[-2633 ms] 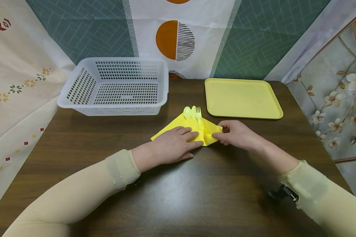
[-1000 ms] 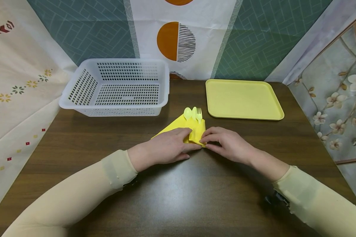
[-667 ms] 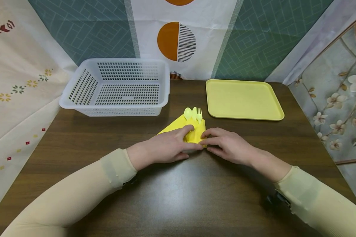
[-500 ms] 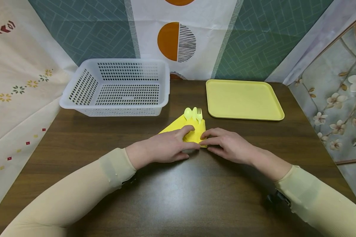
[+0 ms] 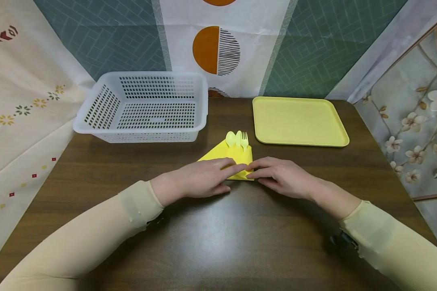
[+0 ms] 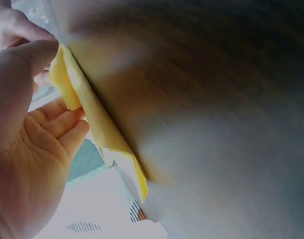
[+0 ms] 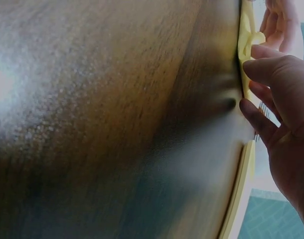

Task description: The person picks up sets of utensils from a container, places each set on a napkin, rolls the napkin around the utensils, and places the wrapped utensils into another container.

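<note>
A yellow napkin lies on the table in the head view, its right side folded in over the handles of a pale yellow spoon, knife and fork. Only the upper ends of the cutlery stick out. My left hand reaches across the napkin's lower part, extended fingers resting on the fold. At the right edge, my right hand touches the folded napkin with its fingertips, fingers slightly bent. In the left wrist view, the napkin has a raised left flap beside the left hand.
A white perforated plastic basket stands at the back left of the dark wooden table. To the back right lies a pale yellow rectangular tray. Patterned cloths hang behind and beside the table.
The napkin's right corner has been folded leftward over the cutlery handles by my right hand. My left hand has shifted slightly left, and its fingers now lie over the fold.
</note>
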A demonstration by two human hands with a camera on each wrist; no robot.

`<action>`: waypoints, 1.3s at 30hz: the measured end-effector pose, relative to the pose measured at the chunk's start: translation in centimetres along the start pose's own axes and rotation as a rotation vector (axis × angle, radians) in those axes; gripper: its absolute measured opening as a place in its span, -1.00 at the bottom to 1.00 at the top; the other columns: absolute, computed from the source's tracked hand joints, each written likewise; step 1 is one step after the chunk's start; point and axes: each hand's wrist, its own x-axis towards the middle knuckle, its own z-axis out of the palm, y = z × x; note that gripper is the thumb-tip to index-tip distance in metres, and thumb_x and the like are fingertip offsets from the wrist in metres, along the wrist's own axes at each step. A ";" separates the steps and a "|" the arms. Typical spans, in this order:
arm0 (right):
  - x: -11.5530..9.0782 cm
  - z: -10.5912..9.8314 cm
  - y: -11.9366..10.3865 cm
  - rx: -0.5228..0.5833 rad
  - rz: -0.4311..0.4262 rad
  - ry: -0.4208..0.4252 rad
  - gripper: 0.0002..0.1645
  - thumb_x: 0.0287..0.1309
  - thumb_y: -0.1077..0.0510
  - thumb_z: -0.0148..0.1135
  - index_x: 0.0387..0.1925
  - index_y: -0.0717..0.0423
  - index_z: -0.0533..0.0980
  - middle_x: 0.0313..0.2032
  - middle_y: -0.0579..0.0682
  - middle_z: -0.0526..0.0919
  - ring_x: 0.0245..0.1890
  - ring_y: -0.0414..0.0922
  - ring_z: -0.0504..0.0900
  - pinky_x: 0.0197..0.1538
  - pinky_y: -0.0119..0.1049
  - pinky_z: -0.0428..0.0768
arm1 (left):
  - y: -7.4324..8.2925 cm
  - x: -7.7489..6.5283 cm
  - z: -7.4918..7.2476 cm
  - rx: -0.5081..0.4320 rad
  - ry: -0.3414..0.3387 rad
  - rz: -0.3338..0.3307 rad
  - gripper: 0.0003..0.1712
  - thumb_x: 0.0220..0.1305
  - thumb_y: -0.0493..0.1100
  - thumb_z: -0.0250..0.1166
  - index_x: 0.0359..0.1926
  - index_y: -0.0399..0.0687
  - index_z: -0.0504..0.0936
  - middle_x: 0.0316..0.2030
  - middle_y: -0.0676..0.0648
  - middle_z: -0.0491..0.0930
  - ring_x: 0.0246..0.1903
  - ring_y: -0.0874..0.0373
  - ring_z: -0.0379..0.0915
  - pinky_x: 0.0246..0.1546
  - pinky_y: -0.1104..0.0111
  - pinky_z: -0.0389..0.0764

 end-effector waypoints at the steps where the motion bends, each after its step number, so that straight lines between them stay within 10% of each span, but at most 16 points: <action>1: 0.0 0.0 0.0 -0.002 -0.002 0.000 -0.53 0.37 0.30 0.53 0.23 -0.12 0.78 0.33 -0.08 0.67 0.35 -0.06 0.63 0.30 -0.01 0.67 | 0.0 0.0 -0.1 0.005 -0.006 -0.003 -0.26 0.62 0.03 0.36 0.65 -0.03 0.35 0.40 -0.08 0.50 0.24 0.05 0.55 0.29 0.21 0.61; 18: 0.4 0.2 -0.3 -0.028 -0.015 -0.003 -0.52 0.37 0.28 0.54 0.24 -0.17 0.78 0.31 -0.03 0.64 0.33 -0.02 0.60 0.28 0.02 0.68 | -0.3 -0.4 0.0 0.147 0.035 0.082 -0.48 0.61 0.02 0.38 0.49 0.15 0.62 0.41 -0.15 0.51 0.34 -0.09 0.53 0.39 0.14 0.55; 24: 0.7 0.1 -0.5 0.059 0.097 0.030 -0.61 0.43 0.19 0.51 0.23 -0.09 0.77 0.28 -0.08 0.68 0.31 -0.06 0.63 0.32 0.03 0.64 | -0.4 -0.5 0.1 0.162 0.035 0.082 -0.50 0.61 0.04 0.37 0.46 0.13 0.65 0.57 -0.18 0.37 0.45 -0.14 0.45 0.48 0.13 0.45; 39: 2.0 0.7 -0.4 -0.011 0.263 0.000 -0.41 0.45 0.05 0.51 0.42 0.07 0.64 0.47 0.04 0.55 0.47 0.04 0.53 0.41 0.10 0.58 | 0.7 2.7 0.0 0.380 0.135 0.090 -0.79 0.50 0.04 0.47 -0.06 0.06 0.75 -0.19 0.01 0.66 -0.20 0.02 0.66 0.04 0.15 0.62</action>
